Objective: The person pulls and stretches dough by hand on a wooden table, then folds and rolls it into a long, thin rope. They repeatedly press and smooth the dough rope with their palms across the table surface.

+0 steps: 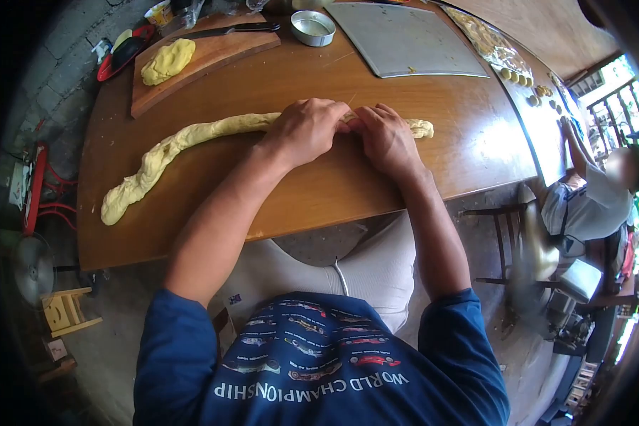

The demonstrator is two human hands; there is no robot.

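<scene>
A long, uneven rope of yellow dough [165,153] lies on the brown wooden table [319,192], curving down toward the front left edge. Its short right end shows just beyond my right hand. My left hand [309,130] is closed on the dough, right of its middle. Close beside it, my right hand [389,138] also has its fingers closed on the rope. The fingertips of both hands nearly meet, and the dough between them is mostly hidden.
A wooden board [224,60] at the back left holds a dough lump [168,62] and a knife [231,30]. Behind are a round tin [312,28] and a metal tray [408,41]. Small dough balls [516,77] lie right. Another person [603,192] sits at far right.
</scene>
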